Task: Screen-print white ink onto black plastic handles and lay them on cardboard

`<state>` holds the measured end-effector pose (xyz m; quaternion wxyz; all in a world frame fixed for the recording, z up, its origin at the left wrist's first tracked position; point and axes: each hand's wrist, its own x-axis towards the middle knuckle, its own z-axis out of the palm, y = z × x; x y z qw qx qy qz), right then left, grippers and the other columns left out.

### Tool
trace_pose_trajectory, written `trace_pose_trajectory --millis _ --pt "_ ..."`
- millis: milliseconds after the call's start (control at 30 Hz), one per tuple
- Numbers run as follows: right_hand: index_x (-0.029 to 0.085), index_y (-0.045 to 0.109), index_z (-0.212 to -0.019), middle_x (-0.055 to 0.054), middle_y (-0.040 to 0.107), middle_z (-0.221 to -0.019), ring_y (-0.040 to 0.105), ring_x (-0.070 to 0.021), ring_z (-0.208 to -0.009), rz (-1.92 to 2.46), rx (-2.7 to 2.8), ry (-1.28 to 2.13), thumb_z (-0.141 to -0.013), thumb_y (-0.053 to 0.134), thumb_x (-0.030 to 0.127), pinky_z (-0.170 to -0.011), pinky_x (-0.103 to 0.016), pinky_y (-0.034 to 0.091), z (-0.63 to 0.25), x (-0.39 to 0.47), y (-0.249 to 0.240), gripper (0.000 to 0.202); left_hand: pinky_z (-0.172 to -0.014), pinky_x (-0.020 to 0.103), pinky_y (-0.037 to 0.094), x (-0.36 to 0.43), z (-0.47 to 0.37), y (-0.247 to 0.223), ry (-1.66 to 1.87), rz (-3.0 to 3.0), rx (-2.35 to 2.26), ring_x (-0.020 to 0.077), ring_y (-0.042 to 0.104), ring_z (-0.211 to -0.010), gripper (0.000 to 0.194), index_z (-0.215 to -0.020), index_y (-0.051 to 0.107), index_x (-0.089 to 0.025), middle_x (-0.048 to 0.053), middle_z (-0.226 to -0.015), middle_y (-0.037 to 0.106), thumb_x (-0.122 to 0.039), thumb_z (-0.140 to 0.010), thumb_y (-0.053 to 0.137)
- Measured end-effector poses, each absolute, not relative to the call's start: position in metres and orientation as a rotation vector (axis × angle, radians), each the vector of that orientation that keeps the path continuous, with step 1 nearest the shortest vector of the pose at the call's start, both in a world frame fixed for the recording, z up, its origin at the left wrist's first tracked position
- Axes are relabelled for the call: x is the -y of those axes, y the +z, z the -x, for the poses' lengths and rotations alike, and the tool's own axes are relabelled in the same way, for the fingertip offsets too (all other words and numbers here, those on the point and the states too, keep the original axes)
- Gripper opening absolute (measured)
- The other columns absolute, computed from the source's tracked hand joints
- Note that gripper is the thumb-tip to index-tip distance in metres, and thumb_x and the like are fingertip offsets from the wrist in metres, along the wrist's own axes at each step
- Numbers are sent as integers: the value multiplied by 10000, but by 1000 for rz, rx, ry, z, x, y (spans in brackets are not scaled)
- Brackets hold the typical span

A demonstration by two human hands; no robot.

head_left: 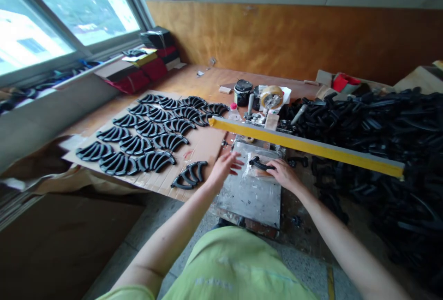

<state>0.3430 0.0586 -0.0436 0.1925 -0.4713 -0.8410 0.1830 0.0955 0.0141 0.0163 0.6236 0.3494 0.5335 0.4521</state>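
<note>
A curved black handle (262, 165) is gripped at its right end by my right hand (284, 174), over a plastic-covered pad on the metal plate (249, 198). My left hand (226, 167) is empty, its fingers apart, just left of the pad and not touching the handle. Left of that hand, a short row of black handles (189, 175) lies on the cardboard sheet (204, 145). Several more rows of the same handles (148, 136) cover the sheet farther back.
A yellow and grey bar (304, 147) spans above the plate. A big heap of black handles (380, 124) fills the right side. Behind the plate stand a black tub (243, 92), a tape roll (272, 97) and a bottle with a pink cap (234, 111). Boxes (148, 71) sit by the window.
</note>
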Motion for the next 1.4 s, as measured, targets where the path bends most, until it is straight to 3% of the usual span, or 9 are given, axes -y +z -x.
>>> trace_pose_trajectory --millis 100,167,300,433,633,800,1000,1400 --pt "222 623 -883 -67 626 -898 560 -245 -926 1145 2393 482 -872 559 223 -850 -392 452 -305 -41 -20 65 -483 236 470 25 -104 -10 826 -662 -1170 186 665 -697 619 -1049 599 -146 137 -941 704 -681 -739 574" --pt "224 627 -903 -86 610 -884 537 -264 -914 977 2472 438 -899 521 239 -831 -408 444 -267 -23 -13 107 -473 224 472 45 -102 -21 989 -516 -1195 168 665 -684 573 -1007 576 -166 105 -928 689 -676 -746 571" --pt "205 637 -927 -115 596 -883 512 -274 -898 705 2611 427 -941 421 239 -787 -405 437 -185 10 -26 220 -458 181 450 72 -62 -41 1335 -265 -1321 112 612 -591 436 -792 526 -168 -1 -687 575 -570 -721 677" --pt "205 628 -1042 -100 609 -944 528 -254 -944 526 2736 552 -956 424 296 -812 -375 438 -123 14 -58 240 -486 185 466 100 -3 -74 1462 -97 -1484 111 621 -613 415 -803 524 -156 17 -714 589 -531 -730 686" --pt "214 622 -1099 -106 593 -1040 566 -225 -1013 1118 2842 712 -924 504 335 -872 -327 435 -66 -23 -94 243 -513 232 495 124 49 -133 1319 -21 -1987 128 651 -638 399 -905 516 -150 113 -929 682 -544 -847 510" --pt "183 614 -1134 -152 585 -1093 610 -278 -986 1490 2838 747 -854 557 422 -831 -370 459 -34 -38 -104 372 -471 229 476 118 54 -155 1176 -65 -2051 123 617 -526 350 -859 485 -171 77 -774 691 -522 -865 488" --pt "148 640 -1104 -163 578 -1118 617 -264 -997 1551 2837 789 -792 549 290 -845 -331 456 -38 -45 -106 354 -441 208 454 112 58 -160 1039 -157 -2104 113 586 -467 310 -802 481 -195 35 -673 679 -493 -885 465" --pt "147 652 -1137 -184 562 -1136 615 -264 -978 1674 2704 860 -780 540 278 -848 -330 449 -43 -63 -117 396 -469 231 498 41 79 -156 919 -251 -2088 145 648 -523 209 -890 509 -168 71 -733 717 -374 -862 515"
